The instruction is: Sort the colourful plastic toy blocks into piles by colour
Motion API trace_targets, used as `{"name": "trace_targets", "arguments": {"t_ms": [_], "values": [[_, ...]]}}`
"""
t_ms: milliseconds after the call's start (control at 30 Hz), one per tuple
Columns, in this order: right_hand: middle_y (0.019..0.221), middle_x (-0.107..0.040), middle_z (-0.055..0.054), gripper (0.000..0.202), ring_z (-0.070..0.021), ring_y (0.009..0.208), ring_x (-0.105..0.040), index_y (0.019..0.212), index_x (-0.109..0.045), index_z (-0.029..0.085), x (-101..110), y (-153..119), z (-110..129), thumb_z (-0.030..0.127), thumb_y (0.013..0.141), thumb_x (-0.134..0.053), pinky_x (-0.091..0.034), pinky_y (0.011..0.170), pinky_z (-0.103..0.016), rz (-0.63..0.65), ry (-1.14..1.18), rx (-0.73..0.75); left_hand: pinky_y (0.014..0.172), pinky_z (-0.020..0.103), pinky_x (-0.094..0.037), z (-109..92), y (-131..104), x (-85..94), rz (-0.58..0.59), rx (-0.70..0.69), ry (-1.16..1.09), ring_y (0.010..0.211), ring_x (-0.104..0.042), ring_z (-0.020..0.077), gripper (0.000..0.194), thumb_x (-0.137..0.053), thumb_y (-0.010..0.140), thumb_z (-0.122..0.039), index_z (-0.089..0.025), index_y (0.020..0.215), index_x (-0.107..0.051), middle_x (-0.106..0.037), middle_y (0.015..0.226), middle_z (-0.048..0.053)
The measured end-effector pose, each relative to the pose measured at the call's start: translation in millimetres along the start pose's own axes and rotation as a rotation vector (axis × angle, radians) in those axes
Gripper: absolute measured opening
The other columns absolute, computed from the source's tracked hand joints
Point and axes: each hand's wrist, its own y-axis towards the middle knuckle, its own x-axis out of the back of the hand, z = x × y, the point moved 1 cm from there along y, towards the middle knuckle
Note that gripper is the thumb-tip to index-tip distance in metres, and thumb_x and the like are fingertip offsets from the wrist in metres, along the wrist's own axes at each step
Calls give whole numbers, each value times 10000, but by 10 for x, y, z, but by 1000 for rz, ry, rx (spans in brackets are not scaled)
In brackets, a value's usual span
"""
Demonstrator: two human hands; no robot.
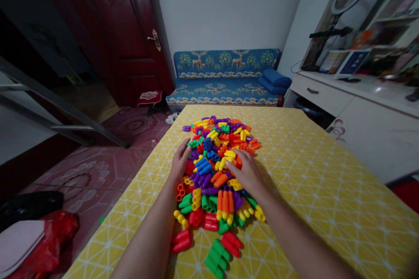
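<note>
A long heap of plastic building blocks [203, 165] in red, orange, yellow, green, blue and purple lies on the yellow table. Many pieces look like rows of joined bullet-shaped tubes. My left hand [180, 159] rests against the heap's left side, fingers extended and apart from the thumb, near purple and blue blocks. On the opposite side, my right hand [245, 169] reaches over yellow and orange blocks [227, 157] with its fingers spread. Neither hand visibly grips a block. Closest to me are a green block [217, 258] and two red blocks, one left [181, 241], one right [232, 244].
The yellow patterned tablecloth [310, 192] covers the table. Beyond it stands a blue sofa [225, 89] with deer patterns. A white cabinet [366, 126] is on the right; a dark red door [114, 22] and a metal ladder [75, 104] are on the left.
</note>
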Motion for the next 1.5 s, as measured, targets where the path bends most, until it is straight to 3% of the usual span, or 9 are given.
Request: {"name": "trace_targets", "arguments": {"t_ms": [267,367,500,700,967,1067,1167,1333,1500], "values": [[1263,-651,-55,391,-255,1254,-527,1205,-655,286,105,581,65,489,940,-453,-277,1142,-514,96,30,364,1086,449,-412,103,66,61,-36,142,-266,1289,-520,316,592,-568,837,-621,-165,1201,-672,-607,1338,133],[1225,-663,-97,490,-246,1212,-553,1108,-695,224,219,1086,-442,544,936,-366,-352,1106,-451,-86,30,167,1069,457,-428,95,83,75,-43,161,-240,1285,-521,334,593,-600,810,-632,-155,1149,-699,-632,1301,143],[1379,-544,-186,685,-325,1323,-448,1251,-614,143,194,1595,-1049,648,893,-321,-253,1131,-568,-72,-10,-103,1111,441,-383,40,107,109,7,123,-123,1313,-491,339,592,-645,791,-609,-185,1202,-682,-614,1333,116],[1486,-461,-86,726,-244,1393,-381,1360,-541,219,-155,1784,-889,704,904,-251,-264,1158,-453,120,75,-68,1158,423,-314,-84,93,145,175,87,-69,1368,-425,324,602,-589,845,-585,-220,1324,-597,-529,1431,80],[1577,-301,-73,794,-364,1441,-262,1406,-516,281,-410,1583,48,795,814,-390,-153,1176,-538,361,-45,-55,1195,433,-244,-83,81,123,242,9,75,1420,-341,317,588,-570,855,-586,-212,1307,-612,-469,1483,82],[1628,-136,-37,795,-417,1464,-143,1464,-422,336,-361,1321,368,803,826,-338,-114,1149,-626,435,-173,-25,1206,440,-216,-95,73,126,261,-30,143,1444,-294,308,570,-557,871,-568,-215,1317,-601,-419,1517,78],[1603,-235,-45,764,-388,1478,-100,1474,-406,327,-211,957,528,773,860,-311,-79,1148,-641,481,-154,111,1201,448,-224,-91,75,128,276,-48,160,1439,-305,302,560,-536,890,-552,-206,1327,-590,-399,1529,84],[1520,-413,-59,630,-292,1443,-287,1399,-514,297,142,443,161,666,929,-312,-151,1176,-561,245,-43,236,1197,440,-234,-59,92,134,265,-62,134,1422,-340,304,542,-547,887,-543,-205,1305,-609,-448,1497,84],[1518,-399,-137,797,-342,1453,-244,1368,-547,185,296,254,-550,750,823,-412,-135,1177,-581,-63,6,-132,1198,409,-237,-53,80,105,233,-23,43,1411,-361,303,562,-613,836,-559,-192,1260,-645,-496,1461,85]]}}
